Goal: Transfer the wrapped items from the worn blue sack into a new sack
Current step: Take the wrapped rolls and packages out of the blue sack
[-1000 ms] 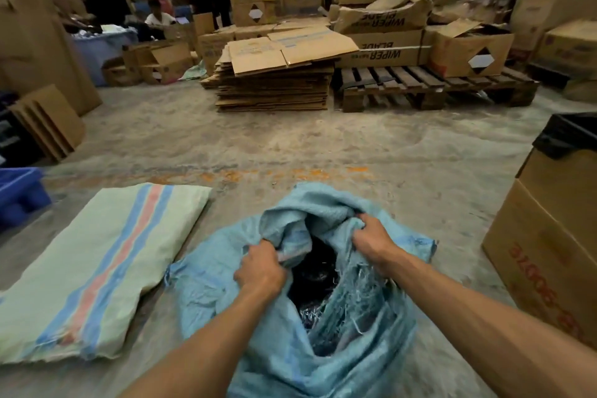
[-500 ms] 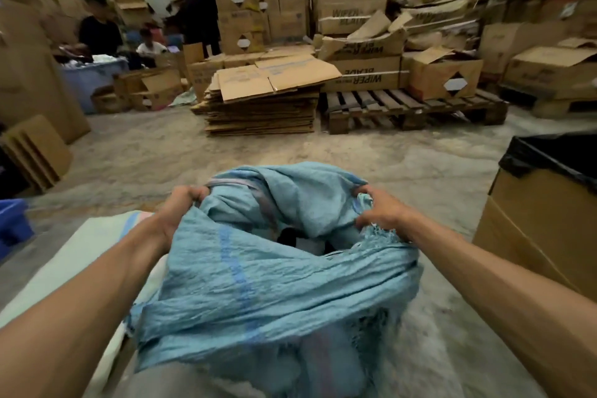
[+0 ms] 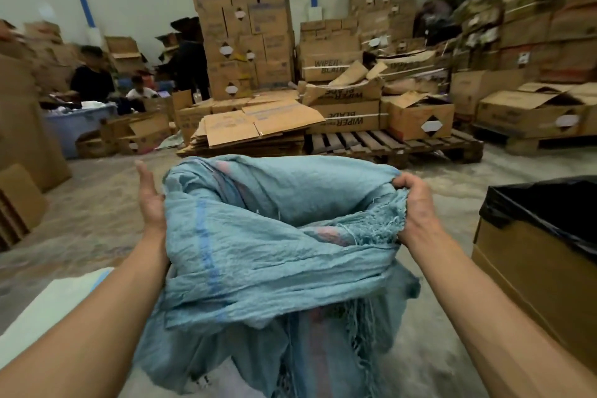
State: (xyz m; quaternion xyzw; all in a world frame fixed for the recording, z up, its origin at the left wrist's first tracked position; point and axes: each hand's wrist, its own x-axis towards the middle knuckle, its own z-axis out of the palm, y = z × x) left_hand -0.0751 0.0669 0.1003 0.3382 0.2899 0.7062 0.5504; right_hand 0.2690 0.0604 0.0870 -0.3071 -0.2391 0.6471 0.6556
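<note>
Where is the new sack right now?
In the head view, only a pale corner of the new sack shows, lying on the floor at lower left, beside the left forearm and the worn blue sack.

Frayed matt woven blue sack

Can't see any wrapped items from here, the folds of the worn blue sack cover whatever's inside, and its bottom runs off the lower edge. The left hand has its fingers tucked behind the cloth, so no idea how they sit. The new sack is just a pale corner, mostly cut off under the left arm. Cardboard box with the black liner gets chopped by the right edge. Boxes far right are a blur.
</note>
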